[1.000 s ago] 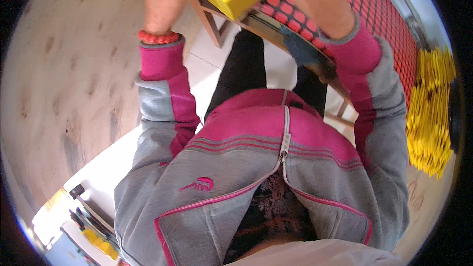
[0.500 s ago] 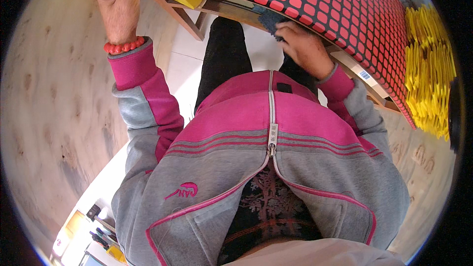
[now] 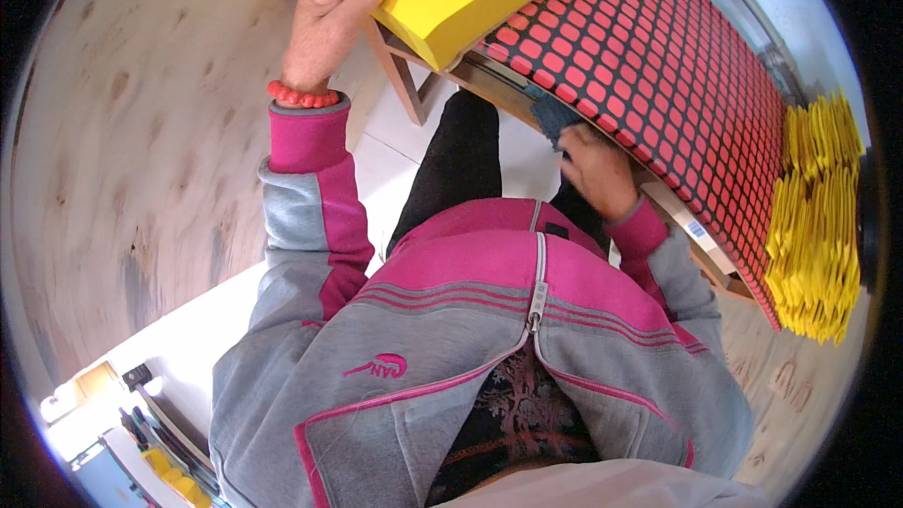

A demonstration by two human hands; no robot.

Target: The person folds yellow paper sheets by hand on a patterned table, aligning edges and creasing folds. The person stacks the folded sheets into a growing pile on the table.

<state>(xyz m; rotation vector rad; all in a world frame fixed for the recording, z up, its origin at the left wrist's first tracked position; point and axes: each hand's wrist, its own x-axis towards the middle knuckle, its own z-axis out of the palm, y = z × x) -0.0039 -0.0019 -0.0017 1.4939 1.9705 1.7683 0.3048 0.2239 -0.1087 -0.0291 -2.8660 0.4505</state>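
At the near left of the table lies a thick pile of yellow sheets [image 3: 489, 14], its top layer slightly raised. My left hand [image 3: 329, 19], with a red bead bracelet on its wrist, pinches the sheets' left edge, index finger stretched over the top and thumb below. Beneath the table's front edge, a dark blue-grey cloth [image 3: 553, 118] hangs down. The fingers of my right hand [image 3: 599, 169] are curled at the lower end of this cloth; they are slightly blurred and partly hidden.
The tabletop [image 3: 649, 47] wears a red-and-black patterned cover. Folded yellow pieces [image 3: 816, 226] are stacked at its right end. A wooden table leg [image 3: 400, 80] stands left of my knees. A wooden board [image 3: 122, 179] fills the left side.
My left hand now reaches further over the yellow sheets, with its index finger extended. More of the pile has come into view. My right hand stays by the dark cloth.
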